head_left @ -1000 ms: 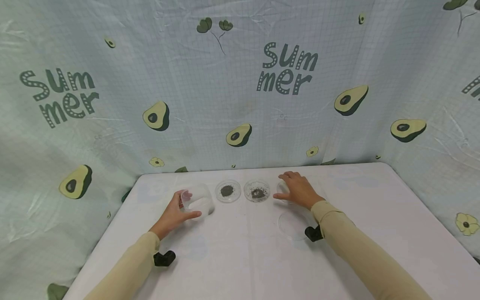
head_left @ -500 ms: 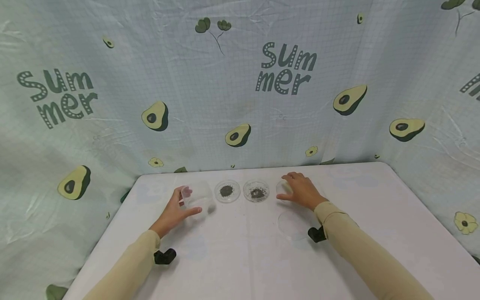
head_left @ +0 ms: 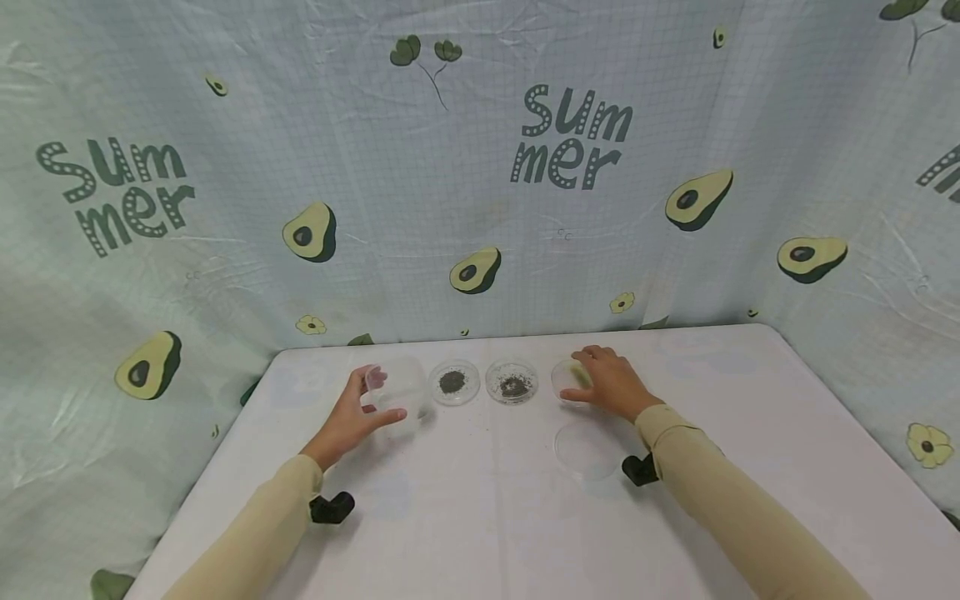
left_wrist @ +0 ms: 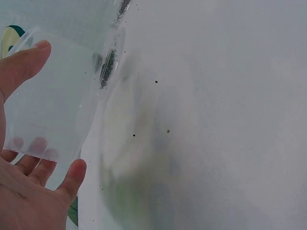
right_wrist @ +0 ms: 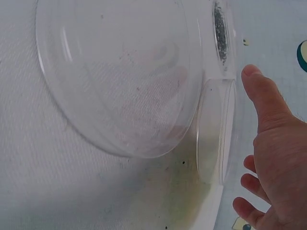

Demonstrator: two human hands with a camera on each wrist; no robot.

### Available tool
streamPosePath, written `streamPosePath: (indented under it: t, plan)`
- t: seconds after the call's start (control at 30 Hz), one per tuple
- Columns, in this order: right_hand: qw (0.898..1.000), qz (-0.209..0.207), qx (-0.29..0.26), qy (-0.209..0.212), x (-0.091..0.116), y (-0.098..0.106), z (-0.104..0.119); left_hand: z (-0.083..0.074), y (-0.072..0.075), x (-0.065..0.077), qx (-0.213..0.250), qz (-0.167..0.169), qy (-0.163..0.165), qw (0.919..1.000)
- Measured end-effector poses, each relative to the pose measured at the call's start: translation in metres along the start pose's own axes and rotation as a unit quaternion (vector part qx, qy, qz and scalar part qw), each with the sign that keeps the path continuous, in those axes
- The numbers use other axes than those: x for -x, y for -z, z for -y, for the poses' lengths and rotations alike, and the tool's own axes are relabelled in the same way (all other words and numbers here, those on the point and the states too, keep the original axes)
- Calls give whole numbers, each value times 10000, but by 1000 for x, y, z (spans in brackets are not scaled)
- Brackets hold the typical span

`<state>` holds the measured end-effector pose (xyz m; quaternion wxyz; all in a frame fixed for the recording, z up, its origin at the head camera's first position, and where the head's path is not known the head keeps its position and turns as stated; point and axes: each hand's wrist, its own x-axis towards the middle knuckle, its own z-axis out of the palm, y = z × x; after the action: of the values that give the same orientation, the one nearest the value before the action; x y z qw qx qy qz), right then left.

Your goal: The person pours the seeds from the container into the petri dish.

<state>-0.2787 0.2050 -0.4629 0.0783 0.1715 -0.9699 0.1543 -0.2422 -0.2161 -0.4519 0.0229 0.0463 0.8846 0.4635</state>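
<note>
At the left, my left hand (head_left: 351,423) grips a translucent plastic cup (head_left: 396,385), thumb on the near side and fingertips behind its wall. In the left wrist view the cup (left_wrist: 53,96) is tilted and looks see-through. My right hand (head_left: 611,383) hangs by the rightmost petri dish (head_left: 562,377), thumb and fingers spread around its right side. From the right wrist, thumb (right_wrist: 264,93) and fingers appear beside that dish (right_wrist: 208,134), holding nothing. Nearer me lies a clear round lid (head_left: 585,450).
Two petri dishes with dark granules, a left one (head_left: 438,385) and a right one (head_left: 512,365), stand between the hands. Dark specks dot the white table (head_left: 450,500). A printed curtain (head_left: 405,183) rises behind the far edge.
My right hand has shifted slightly right, uncovering more of the rightmost dish. The left hand has turned the cup a little; the bright white patch seen in it earlier no longer shows.
</note>
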Motion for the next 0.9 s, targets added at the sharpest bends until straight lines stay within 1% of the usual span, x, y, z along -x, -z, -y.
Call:
streamPosePath:
  t: [0.43,0.63,0.9]
  plan:
    - [9999,-3,51,-111,6,2,-9,-6,-4,-5,9,23,-15,10000]
    - [9998,63,47,-206,8,3,-12,-11,-6,-7,-77,13,-51,10000]
    - [9996,151,43,-245,11,1,-15,-18,-8,-11,-76,53,-69,9999]
